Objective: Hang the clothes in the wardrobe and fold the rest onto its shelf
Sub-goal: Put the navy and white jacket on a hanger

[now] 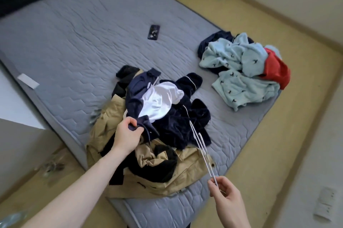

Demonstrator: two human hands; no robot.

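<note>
Head view shows us standing at the corner of a bed (74,45) with a grey quilted cover, and we take that bed as our landmark. On its near corner lies one heap of clothes: a navy and white top (148,95) uppermost, dark navy velvety garments (185,123) beside and under it, and a khaki jacket (161,174) with black lining at the bottom, partly hanging over the bed's near edge.

Our left hand (128,134) reaches over the heap and pinches a navy fold of the top between thumb and curled fingers. Our right hand (226,198) is off the bed's near corner, well apart from the left, with fingers and thumb closed round the ends of thin white hangers (199,144). They slant up from that hand over the jacket onto the dark garments. We count at least two; the exact number we cannot tell.

At the bed's right edge lies a second heap: light blue fleece pieces (239,71) with small dark motifs, one red garment (276,71) and something navy (209,42) beneath. One dark phone (153,32) lies alone mid-bed.
</note>
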